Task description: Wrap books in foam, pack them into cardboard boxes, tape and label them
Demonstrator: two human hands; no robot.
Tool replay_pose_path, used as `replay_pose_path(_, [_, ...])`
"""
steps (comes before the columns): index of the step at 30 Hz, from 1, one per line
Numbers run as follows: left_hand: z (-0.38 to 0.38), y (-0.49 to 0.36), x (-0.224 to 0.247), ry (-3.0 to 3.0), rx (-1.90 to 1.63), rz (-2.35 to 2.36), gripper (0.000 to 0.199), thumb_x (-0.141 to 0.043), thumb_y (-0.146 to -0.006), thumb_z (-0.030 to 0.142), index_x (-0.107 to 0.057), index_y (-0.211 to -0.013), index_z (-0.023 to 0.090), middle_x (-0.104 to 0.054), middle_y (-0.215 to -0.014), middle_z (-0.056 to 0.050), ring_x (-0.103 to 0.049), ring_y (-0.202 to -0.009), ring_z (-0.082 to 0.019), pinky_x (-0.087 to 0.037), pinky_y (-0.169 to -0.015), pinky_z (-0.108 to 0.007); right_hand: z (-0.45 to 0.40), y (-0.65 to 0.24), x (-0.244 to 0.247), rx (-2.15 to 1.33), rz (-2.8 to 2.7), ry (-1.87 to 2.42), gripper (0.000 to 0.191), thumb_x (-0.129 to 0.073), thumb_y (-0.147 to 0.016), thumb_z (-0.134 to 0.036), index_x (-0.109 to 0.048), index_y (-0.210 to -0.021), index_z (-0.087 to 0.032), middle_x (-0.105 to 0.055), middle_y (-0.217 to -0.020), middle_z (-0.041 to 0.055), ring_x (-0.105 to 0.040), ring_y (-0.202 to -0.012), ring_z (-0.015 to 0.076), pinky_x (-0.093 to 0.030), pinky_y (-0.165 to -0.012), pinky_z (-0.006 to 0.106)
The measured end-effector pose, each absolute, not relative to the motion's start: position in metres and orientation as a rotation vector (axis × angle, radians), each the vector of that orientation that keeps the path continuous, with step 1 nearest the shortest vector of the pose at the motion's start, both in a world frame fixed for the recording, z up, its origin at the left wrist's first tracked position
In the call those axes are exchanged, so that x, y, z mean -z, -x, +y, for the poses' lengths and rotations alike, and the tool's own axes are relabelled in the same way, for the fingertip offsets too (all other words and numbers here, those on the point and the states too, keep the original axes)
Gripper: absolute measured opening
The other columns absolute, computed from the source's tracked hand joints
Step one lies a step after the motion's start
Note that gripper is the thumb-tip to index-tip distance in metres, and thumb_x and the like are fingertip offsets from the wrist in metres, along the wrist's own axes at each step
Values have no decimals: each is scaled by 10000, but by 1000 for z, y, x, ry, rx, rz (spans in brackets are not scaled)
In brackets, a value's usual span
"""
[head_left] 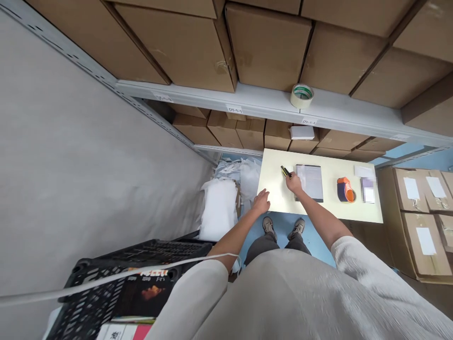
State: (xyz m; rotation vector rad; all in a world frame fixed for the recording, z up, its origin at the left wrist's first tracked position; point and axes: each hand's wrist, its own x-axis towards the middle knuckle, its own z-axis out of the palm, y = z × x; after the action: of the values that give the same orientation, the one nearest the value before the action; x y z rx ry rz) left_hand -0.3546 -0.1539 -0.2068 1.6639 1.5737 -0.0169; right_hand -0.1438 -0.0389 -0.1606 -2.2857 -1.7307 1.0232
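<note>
**Marker pen gripped in the right hand above a cream board**

A slim black-and-yellow marker pen (pixel 285 171) is held in the right hand (pixel 294 184), right of centre in the frame, with its end angled toward upper left over a cream board (pixel 274 189). Whether the pen touches the board cannot be told. The right fingers are clenched around the barrel, and the right arm reaches forward with the hand low over the board. The left hand (pixel 262 202) lies palm down at the board's near left corner, its fingers loosely spread and grasping nothing. Just right of the pen lies a flat dark-edged packet (pixel 309 183); further right are an orange-and-navy tape dispenser (pixel 346 190) and blurred papers (pixel 368 189). A roll of masking tape (pixel 302 96) stands on the metal shelf (pixel 212 97) above, below stacked cardboard cartons (pixel 265 47).
</note>
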Motion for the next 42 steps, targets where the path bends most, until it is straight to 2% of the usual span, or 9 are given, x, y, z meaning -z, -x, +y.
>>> replay_pose_path(4, [-156, 357, 208, -1721, 52, 1558, 648, -525, -1012, 211, -467, -1656, 166, -294, -1836, -143, -275, -1707, -286, -297, -1363, -460, -47, 145, 160, -1013, -1780, 2320, 378, -541, -1109, -356, -640, -1411, -151, -789, -1167, 166, -753, -1040, 307, -549, -869, 333])
replay_pose_path(11, [-152, 356, 208, -1757, 60, 1572, 648, -516, -1006, 189, -474, -1650, 129, -333, -1817, -167, -318, -1688, -293, -315, -1358, -462, -93, 133, 169, -1005, -1818, 2284, 373, -560, -1099, -383, -689, -1403, -209, -771, -1036, 99, -764, -1013, 288, -542, -839, 298])
replay_pose_path(18, [-152, 354, 210, -1764, 34, 1594, 666, -518, -984, 154, -489, -1649, 143, -377, -1799, -155, -352, -1674, -290, -333, -1355, -469, -147, 118, 172, -1059, -1867, 2237, 391, -595, -1072, -389, -708, -1394, -197, -795, -1042, 111, -763, -1004, 296, -518, -800, 296])
replay_pose_path(26, [-153, 352, 207, -1773, 65, 1607, 642, -524, -988, 154, -502, -1630, 154, -370, -1805, -149, -331, -1684, -268, -322, -1355, -426, -202, 98, 172, -1241, -1773, 2184, 348, -616, -1039, -411, -725, -1288, -194, -804, -952, 121, -729, -771, 256, -461, -644, 295])
replay_pose_path(30, [-151, 350, 202, -1753, 100, 1622, 632, -548, -989, 183, -510, -1620, 177, -350, -1815, -142, -318, -1689, -284, -335, -1343, -431, -200, 88, 165, -1320, -1562, 2098, 329, -629, -1002, -528, -720, -1108, -229, -772, -792, 53, -690, -667, 221, -474, -609, 286])
replay_pose_path(33, [-148, 345, 198, -1746, 150, 1643, 614, -531, -996, 189, -514, -1609, 167, -345, -1812, -166, -311, -1691, -295, -328, -1344, -457, -188, 77, 154, -1296, -1382, 1971, 445, -619, -950, -674, -692, -1015, -240, -735, -717, 20, -654, -598, 195, -500, -591, 288])
replay_pose_path(37, [-143, 330, 191, -1761, 186, 1695, 612, -534, -987, 193, -519, -1599, 173, -342, -1808, -180, -319, -1683, -316, -328, -1340, -489, -170, 55, 137, -1269, -1261, 1792, 598, -608, -869, -820, -649, -975, -233, -731, -737, 37, -605, -562, 176, -504, -565, 303])
replay_pose_path(42, [-134, 299, 182, -1847, 149, 1660, 639, -527, -983, 194, -500, -1621, 187, -323, -1819, -166, -322, -1677, -328, -320, -1344, -509, -157, 15, 128, -1214, -1173, 1747, 638, -608, -814, -855, -587, -990, -242, -729, -796, 50, -619, -624, 188, -541, -644, 340])
